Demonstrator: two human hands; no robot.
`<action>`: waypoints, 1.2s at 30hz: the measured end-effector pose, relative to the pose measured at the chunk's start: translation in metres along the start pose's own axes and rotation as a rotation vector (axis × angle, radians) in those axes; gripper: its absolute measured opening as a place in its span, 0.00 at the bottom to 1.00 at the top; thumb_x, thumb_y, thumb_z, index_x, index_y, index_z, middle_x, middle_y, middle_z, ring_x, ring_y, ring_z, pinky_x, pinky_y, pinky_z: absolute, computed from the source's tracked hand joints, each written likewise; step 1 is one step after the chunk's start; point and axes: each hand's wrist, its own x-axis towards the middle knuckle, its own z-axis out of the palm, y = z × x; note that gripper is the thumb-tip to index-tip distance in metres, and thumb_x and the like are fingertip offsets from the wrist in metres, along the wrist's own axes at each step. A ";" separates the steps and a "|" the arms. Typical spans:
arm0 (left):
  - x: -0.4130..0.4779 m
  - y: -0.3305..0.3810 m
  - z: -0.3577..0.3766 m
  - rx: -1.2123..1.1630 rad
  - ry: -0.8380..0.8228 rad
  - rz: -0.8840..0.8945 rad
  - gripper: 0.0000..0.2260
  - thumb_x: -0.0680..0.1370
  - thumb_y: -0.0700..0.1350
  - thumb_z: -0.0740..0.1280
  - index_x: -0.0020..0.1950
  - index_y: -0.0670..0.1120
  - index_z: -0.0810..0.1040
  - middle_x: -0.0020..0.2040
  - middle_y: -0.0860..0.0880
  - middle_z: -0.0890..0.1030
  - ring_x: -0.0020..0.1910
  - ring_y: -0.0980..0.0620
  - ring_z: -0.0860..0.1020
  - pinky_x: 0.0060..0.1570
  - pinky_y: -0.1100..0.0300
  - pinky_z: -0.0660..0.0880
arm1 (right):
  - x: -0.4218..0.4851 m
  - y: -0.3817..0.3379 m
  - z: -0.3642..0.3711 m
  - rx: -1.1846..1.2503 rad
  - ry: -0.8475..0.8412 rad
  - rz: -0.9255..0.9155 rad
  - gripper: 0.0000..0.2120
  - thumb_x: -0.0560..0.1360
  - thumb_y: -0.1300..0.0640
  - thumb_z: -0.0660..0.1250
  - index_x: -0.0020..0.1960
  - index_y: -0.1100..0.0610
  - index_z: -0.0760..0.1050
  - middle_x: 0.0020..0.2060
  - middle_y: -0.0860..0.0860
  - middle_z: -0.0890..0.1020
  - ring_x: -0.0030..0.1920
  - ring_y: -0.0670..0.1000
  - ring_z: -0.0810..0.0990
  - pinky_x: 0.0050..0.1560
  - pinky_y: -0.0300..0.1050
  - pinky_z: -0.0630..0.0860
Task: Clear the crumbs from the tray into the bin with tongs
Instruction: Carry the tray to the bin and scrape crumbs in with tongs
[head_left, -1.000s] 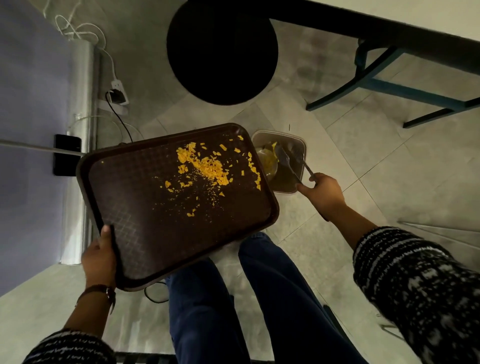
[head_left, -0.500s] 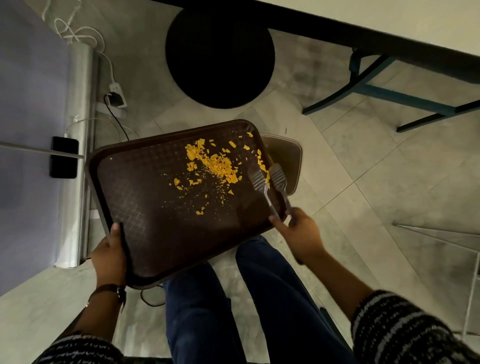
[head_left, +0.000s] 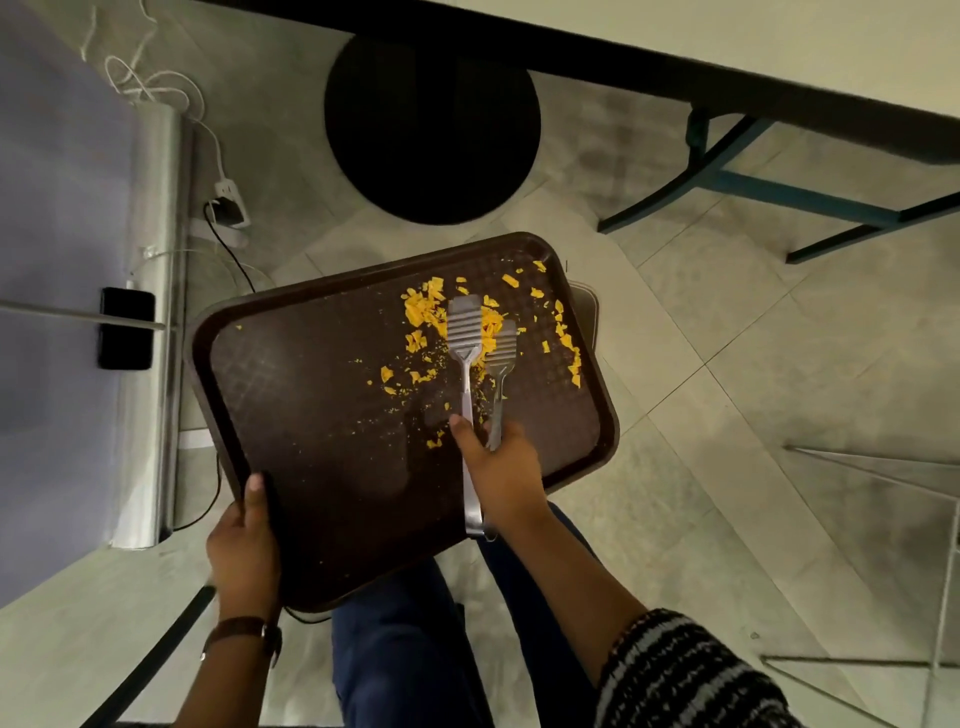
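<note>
A dark brown tray (head_left: 322, 415) is held out over my legs, with my left hand (head_left: 244, 551) gripping its near left edge. Orange crumbs (head_left: 431, 312) lie scattered over its far right part. My right hand (head_left: 501, 467) holds metal tongs (head_left: 480, 338) above the tray, their two flat ribbed tips slightly apart over the thickest heap of crumbs. Only a thin strip of the bin (head_left: 589, 317) on the floor shows past the tray's far right edge; the tray hides the rest.
A round black stool seat (head_left: 431, 130) stands beyond the tray. A table edge (head_left: 675, 67) with blue-green legs (head_left: 779, 195) runs along the top right. A metal post (head_left: 156, 312), cables and a plug (head_left: 226, 208) are at left. Tiled floor lies to the right.
My right hand has brought the tongs from the bin back over the tray, onto the crumb heap. The tray has shifted right and now covers most of the bin.
</note>
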 end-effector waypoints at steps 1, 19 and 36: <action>0.000 -0.001 0.000 0.007 -0.002 0.005 0.25 0.79 0.60 0.55 0.51 0.39 0.75 0.47 0.40 0.76 0.47 0.42 0.74 0.47 0.52 0.68 | -0.001 -0.004 -0.002 -0.046 0.002 -0.008 0.22 0.72 0.40 0.67 0.58 0.54 0.69 0.41 0.42 0.75 0.48 0.48 0.77 0.52 0.46 0.77; -0.013 0.000 0.019 -0.049 -0.035 0.032 0.19 0.79 0.58 0.56 0.35 0.47 0.70 0.38 0.41 0.73 0.38 0.46 0.70 0.35 0.58 0.66 | 0.006 -0.030 0.004 -0.263 0.122 0.027 0.25 0.74 0.41 0.65 0.61 0.57 0.63 0.49 0.52 0.80 0.49 0.54 0.81 0.39 0.45 0.74; 0.003 -0.002 0.012 -0.052 -0.059 0.055 0.19 0.79 0.58 0.57 0.44 0.43 0.74 0.39 0.45 0.76 0.42 0.46 0.73 0.40 0.58 0.70 | 0.020 -0.012 -0.026 -0.379 0.128 0.038 0.18 0.79 0.46 0.59 0.58 0.60 0.68 0.51 0.58 0.80 0.52 0.60 0.79 0.50 0.55 0.78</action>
